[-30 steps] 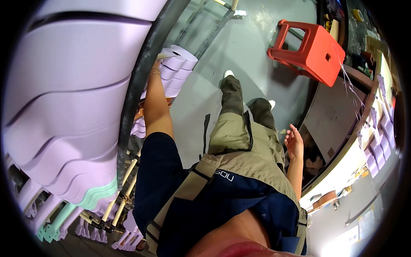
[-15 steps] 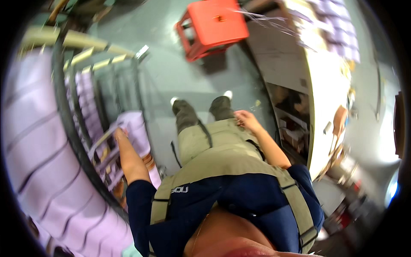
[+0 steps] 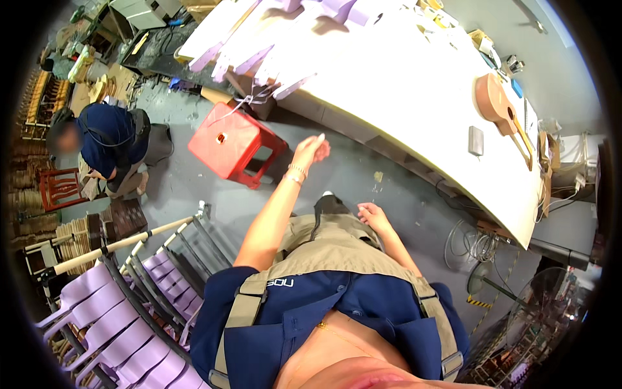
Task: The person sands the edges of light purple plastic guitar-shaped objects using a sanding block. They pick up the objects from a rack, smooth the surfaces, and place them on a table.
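My left hand [image 3: 311, 152] is stretched out ahead over the floor, just right of a red plastic stool [image 3: 227, 139]. Its fingers curl in with the thumb out, and nothing shows in them; a bracelet circles the wrist. My right hand [image 3: 372, 215] hangs low beside my khaki overalls [image 3: 330, 243], fingers loosely bent and apart, holding nothing. To my lower left, a rack [image 3: 113, 249] with pale rails and dark padded bars carries rows of lavender guitar-like pieces [image 3: 103, 311]. More lavender pieces [image 3: 253, 59] stick out over the near edge of a white workbench [image 3: 389, 84].
An unpainted wooden guitar [image 3: 497, 107] and a small grey block [image 3: 475, 141] lie on the bench. A person [image 3: 113, 139] bends over at the far left, by a red wooden chair [image 3: 59, 188]. A standing fan [image 3: 551, 298] and coiled cable [image 3: 476, 243] are at the right.
My view has swung to the right, toward the bench. My left hand has gone from the lavender pieces at the rack to out in front of me. My right hand stays low by my overalls.
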Tool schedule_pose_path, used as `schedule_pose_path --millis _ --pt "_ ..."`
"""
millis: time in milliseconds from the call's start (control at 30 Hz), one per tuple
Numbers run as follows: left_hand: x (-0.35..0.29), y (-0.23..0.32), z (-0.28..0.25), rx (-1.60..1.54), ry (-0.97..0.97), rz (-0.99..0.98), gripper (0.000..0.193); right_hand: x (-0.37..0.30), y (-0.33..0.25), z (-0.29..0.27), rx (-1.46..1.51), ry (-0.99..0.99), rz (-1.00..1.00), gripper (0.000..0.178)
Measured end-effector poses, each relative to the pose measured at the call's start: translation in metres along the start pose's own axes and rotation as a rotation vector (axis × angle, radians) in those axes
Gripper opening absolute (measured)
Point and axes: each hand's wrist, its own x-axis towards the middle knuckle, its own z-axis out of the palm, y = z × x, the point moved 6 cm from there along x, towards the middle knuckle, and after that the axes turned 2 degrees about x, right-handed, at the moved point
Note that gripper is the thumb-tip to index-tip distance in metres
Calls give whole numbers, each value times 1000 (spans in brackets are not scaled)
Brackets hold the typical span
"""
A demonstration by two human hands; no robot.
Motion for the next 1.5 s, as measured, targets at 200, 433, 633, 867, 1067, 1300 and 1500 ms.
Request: schedule_pose_path --millis 200,433,633,867,1067,1300,1500 --pt "134 91 98 -628 -175 180 39 2 -17 -52 260 167 -106 30" --pt "239 94 144 -1301 134 -95 62 23 -78 -65 301 129 -248 29" --pt "252 89 130 -1363 124 61 32 36 -130 -73 178 80 -303 29" --pt "158 96 112 -1175 46 5 34 58 -191 -192 218 464 -507 28" --pt "38 103 74 -1026 -3 -69 37 84 -288 -273 455 184 -878 97" --pt "-55 126 73 -569 303 -164 51 122 -266 -286 649 -47 -692 87" --pt "-67 169 61 -273 482 563 45 113 -248 -218 715 113 -368 75"
